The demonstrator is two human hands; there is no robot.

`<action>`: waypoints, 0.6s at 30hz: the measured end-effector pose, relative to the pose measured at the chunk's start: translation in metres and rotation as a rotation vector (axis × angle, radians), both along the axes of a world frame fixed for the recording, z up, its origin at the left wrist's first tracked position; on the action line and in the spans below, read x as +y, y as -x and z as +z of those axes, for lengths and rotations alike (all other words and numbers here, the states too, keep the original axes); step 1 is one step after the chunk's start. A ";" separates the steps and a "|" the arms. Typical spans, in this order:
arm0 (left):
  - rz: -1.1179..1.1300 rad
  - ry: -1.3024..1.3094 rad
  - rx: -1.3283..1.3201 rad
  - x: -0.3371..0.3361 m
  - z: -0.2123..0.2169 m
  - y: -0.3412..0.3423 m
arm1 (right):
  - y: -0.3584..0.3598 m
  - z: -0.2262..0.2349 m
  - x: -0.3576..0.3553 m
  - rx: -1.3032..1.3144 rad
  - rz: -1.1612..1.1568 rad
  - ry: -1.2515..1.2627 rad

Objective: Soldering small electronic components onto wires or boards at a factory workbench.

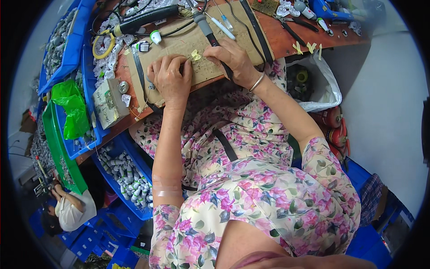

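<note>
My right hand (233, 60) is wrapped round the black handle of a pen-like soldering iron (207, 30) with a grey collar, its metal end pointing away from me. My left hand (171, 76) rests on the cardboard mat (242, 42) with its fingers curled. What those fingers hold, if anything, is hidden; a small grey piece (151, 86) shows beside them. Between the hands lies a small crumpled yellow piece (195, 55). Past my left hand are a white-and-green part (155, 37) and a white part with dark stripes (142, 46).
A thick black corded tool (145, 20), a white-handled screwdriver (223, 28) and pliers (293, 32) lie at the back. A yellow tape ring (95, 50) is at left. Blue bins (87, 85) flank the bench; a white bag (329, 89) hangs right. Another person (74, 208) works at lower left.
</note>
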State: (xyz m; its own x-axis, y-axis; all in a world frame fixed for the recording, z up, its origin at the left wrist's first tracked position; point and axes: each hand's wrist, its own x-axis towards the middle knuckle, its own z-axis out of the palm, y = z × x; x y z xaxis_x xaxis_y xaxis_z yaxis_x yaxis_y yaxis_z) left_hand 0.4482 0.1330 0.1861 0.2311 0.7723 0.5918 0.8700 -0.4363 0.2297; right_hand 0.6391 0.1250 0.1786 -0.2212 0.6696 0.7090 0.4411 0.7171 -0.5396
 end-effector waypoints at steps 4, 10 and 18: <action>-0.009 0.002 0.008 0.000 0.000 0.000 | -0.002 0.001 0.000 -0.021 -0.026 -0.022; -0.003 0.000 0.004 0.000 0.000 0.000 | 0.001 0.001 0.000 0.010 -0.058 -0.070; -0.007 -0.016 0.004 0.000 -0.001 0.000 | -0.006 0.012 -0.003 0.042 -0.078 -0.192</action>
State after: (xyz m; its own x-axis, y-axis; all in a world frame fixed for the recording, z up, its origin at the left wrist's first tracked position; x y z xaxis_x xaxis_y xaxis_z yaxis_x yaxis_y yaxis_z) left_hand 0.4479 0.1332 0.1855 0.2394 0.7612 0.6027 0.8677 -0.4463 0.2190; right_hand 0.6449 0.1218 0.1908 -0.1419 0.5348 0.8330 0.4795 0.7733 -0.4148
